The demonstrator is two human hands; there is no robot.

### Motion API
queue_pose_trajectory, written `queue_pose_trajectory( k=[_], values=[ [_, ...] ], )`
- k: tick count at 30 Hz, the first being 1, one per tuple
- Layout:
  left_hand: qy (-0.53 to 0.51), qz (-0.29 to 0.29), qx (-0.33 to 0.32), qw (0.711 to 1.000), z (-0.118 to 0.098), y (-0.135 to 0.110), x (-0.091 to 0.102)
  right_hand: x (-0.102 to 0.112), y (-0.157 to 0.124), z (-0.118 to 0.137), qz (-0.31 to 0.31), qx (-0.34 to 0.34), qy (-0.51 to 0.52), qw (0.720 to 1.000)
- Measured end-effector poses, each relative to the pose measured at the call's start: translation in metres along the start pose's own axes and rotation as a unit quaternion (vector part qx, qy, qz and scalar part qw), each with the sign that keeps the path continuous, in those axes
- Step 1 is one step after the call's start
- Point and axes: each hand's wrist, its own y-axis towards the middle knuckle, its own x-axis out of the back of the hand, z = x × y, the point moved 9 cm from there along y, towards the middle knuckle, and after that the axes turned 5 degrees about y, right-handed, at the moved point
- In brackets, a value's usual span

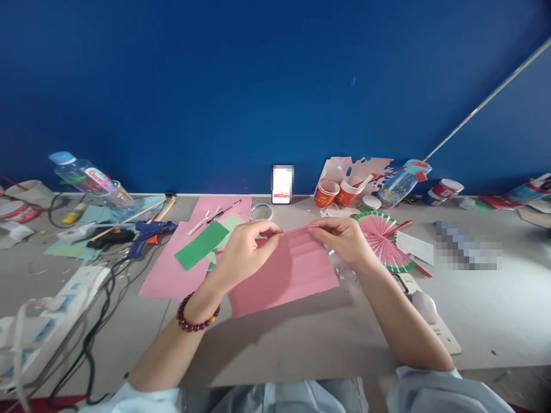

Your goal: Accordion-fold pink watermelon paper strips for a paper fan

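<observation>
A pink sheet of paper (286, 275) with faint crosswise creases is held up by its far edge over the grey table. My left hand (249, 246) pinches that edge near its left end between thumb and fingers. At the right end of the same edge, my right hand (338, 238) grips the paper in a pinch. Left of the sheet, a green paper strip (202, 245) lies on more pink paper (166, 272). Just right of my right hand lies a pleated pink fan with a green rim (381, 244).
A phone (282, 184) leans on the blue wall. Red paper cups (326, 194) and a bottle (404, 184) stand at back right. A blue glue gun (148, 235), a power strip (55, 321) and black cables (92, 321) lie left. A roll of tape (262, 212) sits behind my hands.
</observation>
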Motion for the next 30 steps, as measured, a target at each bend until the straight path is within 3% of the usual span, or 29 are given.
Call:
queue_pose_trajectory(
  k=[4, 14, 30],
  values=[
    [-0.017, 0.022, 0.014, 1.000, 0.004, 0.000, -0.002, 0.002, -0.001, -0.001, -0.025, -0.008, 0.011, 1.000],
    [-0.018, 0.015, -0.002, 1.000, 0.004, 0.002, 0.002, 0.002, -0.002, 0.004, -0.061, 0.020, 0.003, 0.998],
    [0.025, 0.001, -0.009, 1.000, 0.000, 0.001, 0.001, -0.006, 0.003, -0.003, 0.024, -0.009, -0.022, 0.999]
  ],
)
